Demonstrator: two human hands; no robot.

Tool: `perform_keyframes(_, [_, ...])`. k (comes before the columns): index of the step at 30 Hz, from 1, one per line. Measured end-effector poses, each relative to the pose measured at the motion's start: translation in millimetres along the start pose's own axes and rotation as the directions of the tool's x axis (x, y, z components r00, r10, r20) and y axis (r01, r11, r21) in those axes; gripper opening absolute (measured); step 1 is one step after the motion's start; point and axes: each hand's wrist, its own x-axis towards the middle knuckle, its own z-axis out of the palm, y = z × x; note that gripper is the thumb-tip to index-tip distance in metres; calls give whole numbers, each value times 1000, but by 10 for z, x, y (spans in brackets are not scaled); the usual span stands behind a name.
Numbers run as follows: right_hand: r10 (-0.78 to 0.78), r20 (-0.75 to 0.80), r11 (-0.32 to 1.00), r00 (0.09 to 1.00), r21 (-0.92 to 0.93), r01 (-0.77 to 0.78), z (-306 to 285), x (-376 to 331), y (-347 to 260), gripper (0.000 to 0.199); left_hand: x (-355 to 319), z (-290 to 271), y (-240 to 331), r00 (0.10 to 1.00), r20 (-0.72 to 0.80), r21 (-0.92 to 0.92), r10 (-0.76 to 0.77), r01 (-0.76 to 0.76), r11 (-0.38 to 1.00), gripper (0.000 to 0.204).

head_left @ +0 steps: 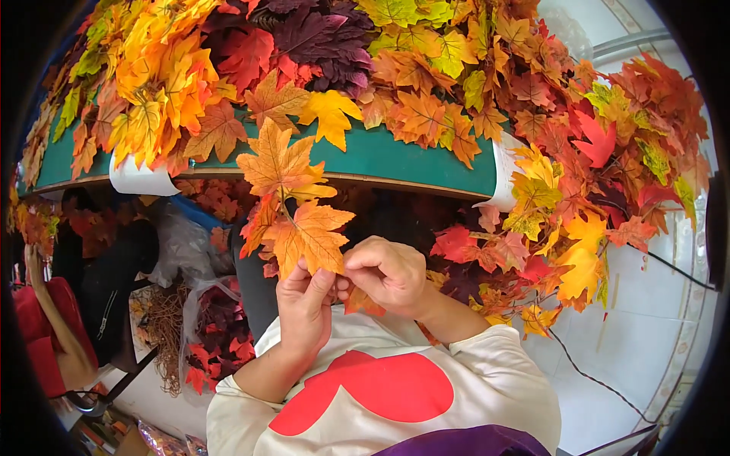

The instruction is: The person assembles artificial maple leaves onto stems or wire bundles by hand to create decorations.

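A sprig of orange artificial maple leaves (308, 237) stands up in front of my chest, with an upper leaf, a lower leaf and some redder ones behind. My left hand (306, 304) is closed around its lower part, thumb pressed against the fingers. Close beside it, my right hand (389, 275) is pinched at the base of the big lower leaf, its thumb and fingertips together. Whatever lies between those fingertips is too small to make out. Another orange leaf (363, 302) shows just under my hands.
A green table (365, 161) ahead carries heaped yellow, orange and dark purple leaves. More leafy garlands (578, 197) hang at the right, trailing a brown stem (585, 368). At left are a clear plastic bag (186, 251), a bundle of brown stems (161, 327) and another person's arm (57, 323).
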Motion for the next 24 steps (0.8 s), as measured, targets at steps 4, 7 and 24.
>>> perform_keyframes(4, [-54,4,998,999,-13,54,25,41,5,22,9,-43,17,1000,3,-25,-10,10,1000,11])
perform_keyframes(7, [-99,2,995,995,-32,99,45,87,0,20,13,-63,43,1000,-4,-33,-16,15,999,13])
perform_keyframes(24, [-73,4,997,997,25,73,39,59,122,26,57,-98,-13,1000,-7,-22,0,-1,1000,20])
